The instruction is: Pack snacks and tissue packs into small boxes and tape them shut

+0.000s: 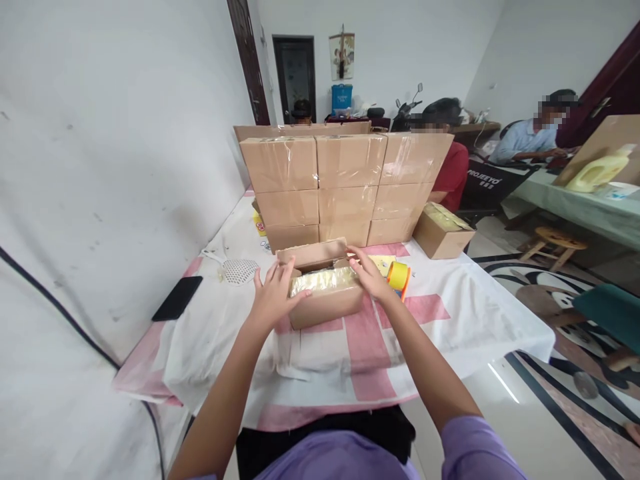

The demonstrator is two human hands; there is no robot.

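Note:
A small cardboard box [326,308] stands in front of me on the cloth-covered table, its far flap [315,253] raised. Shiny yellowish wrapped packets [325,280] show inside its opening. My left hand [276,288] grips the box's left end, thumb over the near edge and fingers toward the back flap. At the opposite end, my right hand [369,272] holds the right rim and flap corner with bent fingers. Right of that hand sits a roll of yellow tape [397,275] with an orange part.
Stacked, taped cartons [350,187] form a wall behind the box. Another packed box [443,230] is at the table's right corner. A black phone [177,298] and a white perforated piece [239,271] lie left. Other people sit beyond, one in a red shirt [455,177].

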